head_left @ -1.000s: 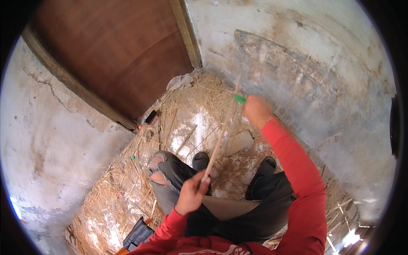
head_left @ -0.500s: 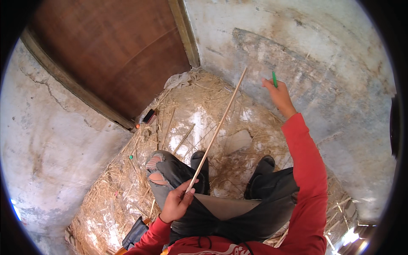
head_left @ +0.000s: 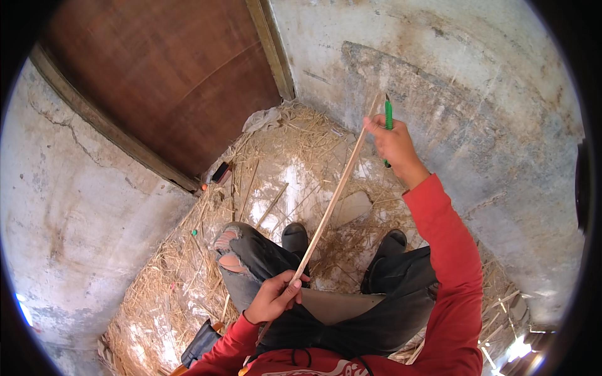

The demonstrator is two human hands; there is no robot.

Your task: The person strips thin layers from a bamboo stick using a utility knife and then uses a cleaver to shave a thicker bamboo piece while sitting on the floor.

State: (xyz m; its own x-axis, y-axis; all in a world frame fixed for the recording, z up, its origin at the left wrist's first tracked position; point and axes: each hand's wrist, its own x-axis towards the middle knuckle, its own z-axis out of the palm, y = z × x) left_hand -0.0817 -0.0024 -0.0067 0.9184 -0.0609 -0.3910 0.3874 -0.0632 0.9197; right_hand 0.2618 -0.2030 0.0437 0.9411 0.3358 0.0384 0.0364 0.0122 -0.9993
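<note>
Head | right grip (head_left: 395, 145), green knife (head_left: 389, 114) | touching wooden strip (head_left: 330, 207), earlier apart

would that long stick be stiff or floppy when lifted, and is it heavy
The stick is probably fairly stiff: it runs nearly straight out from the left grip. It looks light, being thin for its length. Its slim, wood-like look suggests it might snap if bent hard.
</note>
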